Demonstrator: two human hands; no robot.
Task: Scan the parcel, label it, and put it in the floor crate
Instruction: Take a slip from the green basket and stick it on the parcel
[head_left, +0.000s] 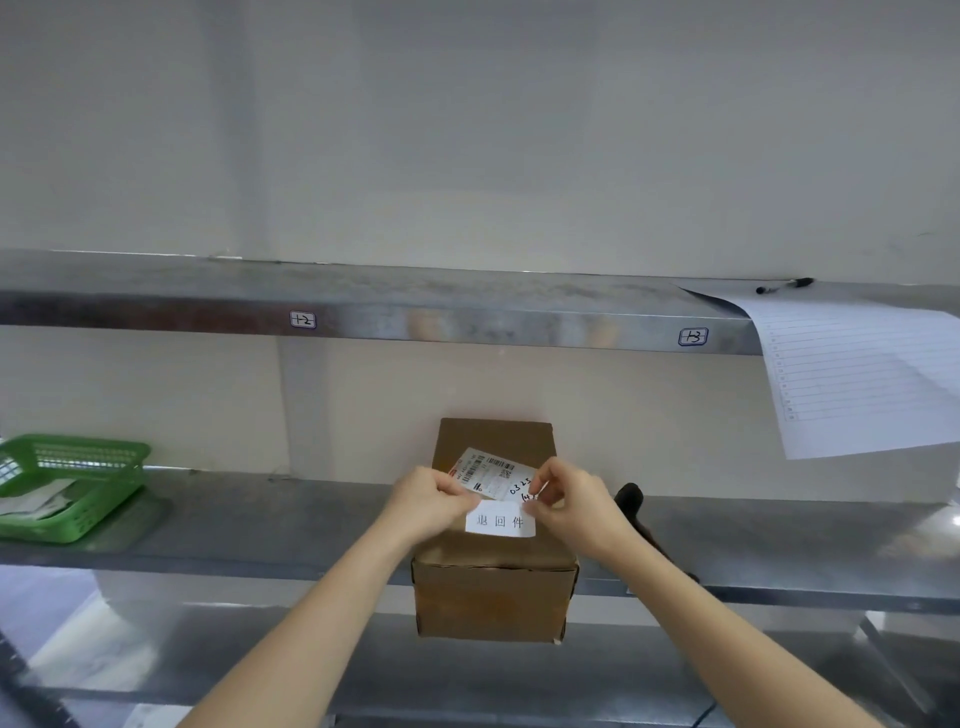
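A steel shelf carries a brown cardboard box whose front overhangs the shelf's front edge. A green plastic basket sits at the far left, and a dark object, partly hidden, lies just right of the box. On the upper shelf lie a lined paper sheet, drooping over the edge, and a pen.

Colours I'm seeing: plain brown cardboard parcel, with a white shipping label striped in black barcodes plus a bit of red. The white sticker has grey printed characters. Green mesh-pattern basket off left, dull silver steel shelf, white ruled sheet, black pen.
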